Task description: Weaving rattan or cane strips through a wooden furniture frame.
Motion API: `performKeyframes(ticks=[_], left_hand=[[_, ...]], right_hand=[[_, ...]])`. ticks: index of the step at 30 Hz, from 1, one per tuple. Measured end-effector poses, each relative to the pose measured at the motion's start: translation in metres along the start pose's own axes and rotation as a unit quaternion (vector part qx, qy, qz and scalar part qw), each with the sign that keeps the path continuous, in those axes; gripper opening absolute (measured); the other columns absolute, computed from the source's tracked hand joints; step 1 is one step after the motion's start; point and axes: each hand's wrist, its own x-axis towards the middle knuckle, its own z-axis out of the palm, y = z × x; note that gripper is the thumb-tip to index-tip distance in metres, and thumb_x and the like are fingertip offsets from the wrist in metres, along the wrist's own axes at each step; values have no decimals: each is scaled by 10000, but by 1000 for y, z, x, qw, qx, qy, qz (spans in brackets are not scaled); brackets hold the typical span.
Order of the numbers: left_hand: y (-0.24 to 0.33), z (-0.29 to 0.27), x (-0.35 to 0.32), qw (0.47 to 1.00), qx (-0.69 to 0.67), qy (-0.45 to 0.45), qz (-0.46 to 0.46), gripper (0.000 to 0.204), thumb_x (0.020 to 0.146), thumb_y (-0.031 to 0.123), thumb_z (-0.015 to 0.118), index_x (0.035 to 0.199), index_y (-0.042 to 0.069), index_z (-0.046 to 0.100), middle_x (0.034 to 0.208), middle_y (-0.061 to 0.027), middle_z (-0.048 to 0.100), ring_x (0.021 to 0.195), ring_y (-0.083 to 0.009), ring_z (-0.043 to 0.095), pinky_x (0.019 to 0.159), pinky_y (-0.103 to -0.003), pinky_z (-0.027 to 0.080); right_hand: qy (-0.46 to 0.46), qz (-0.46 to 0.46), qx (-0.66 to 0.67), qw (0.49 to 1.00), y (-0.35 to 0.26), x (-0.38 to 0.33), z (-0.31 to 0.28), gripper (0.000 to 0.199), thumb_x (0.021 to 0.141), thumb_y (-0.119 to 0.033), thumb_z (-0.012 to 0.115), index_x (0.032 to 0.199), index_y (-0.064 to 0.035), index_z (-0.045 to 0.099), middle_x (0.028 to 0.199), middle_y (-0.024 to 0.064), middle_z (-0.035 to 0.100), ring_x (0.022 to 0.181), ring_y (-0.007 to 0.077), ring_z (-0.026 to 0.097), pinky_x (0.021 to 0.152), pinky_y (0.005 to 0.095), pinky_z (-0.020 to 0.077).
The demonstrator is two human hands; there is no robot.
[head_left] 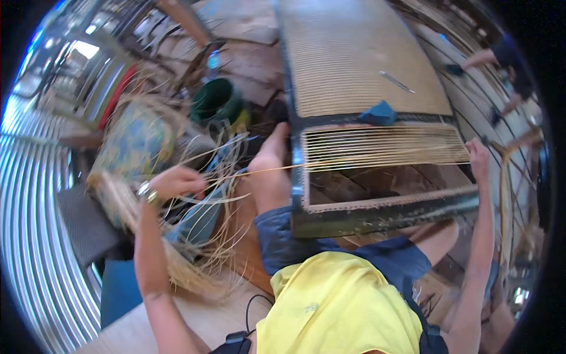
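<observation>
A long wooden frame [386,225] with dark edges lies across my legs. Its far part carries a finely woven cane panel [354,65]; over the near opening, several parallel cane strands [383,144] are stretched from side to side. My left hand [181,182], left of the frame, is closed on a long pale cane strand [259,171] that runs rightward to the opening. At the frame's right edge my right hand [479,158] is closed by the ends of the stretched strands; its fingertips are blurred, and what they pinch cannot be made out.
A blue folded piece [379,113] and a thin pen-like tool [397,82] lie on the frame. Loose cane strands [197,271] spill at my left, near a dark green bucket [215,100]. Corrugated metal [35,218] borders the far left. Other people's limbs [480,59] show at the upper right.
</observation>
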Motion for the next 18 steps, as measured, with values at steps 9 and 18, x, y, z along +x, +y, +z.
performKeyframes(ticks=[9,18], left_hand=[[98,11,92,991,-121,50,0,166,953,142,653,985,-12,704,817,-101,748,504,-45,522,458,-197,388],[317,124,219,934,-97,-69,336,196,1010,136,547,1119,18,659,904,-86,747,517,-23,438,470,-194,359]], right_hand=[[281,224,-317,878,96,12,-85,216,908,-314,615,851,-157,752,736,128,687,696,343,673,630,468,508],[504,-51,-407,760,-33,94,-375,163,918,-253,631,1044,-150,646,904,109,692,786,326,678,647,437,553]])
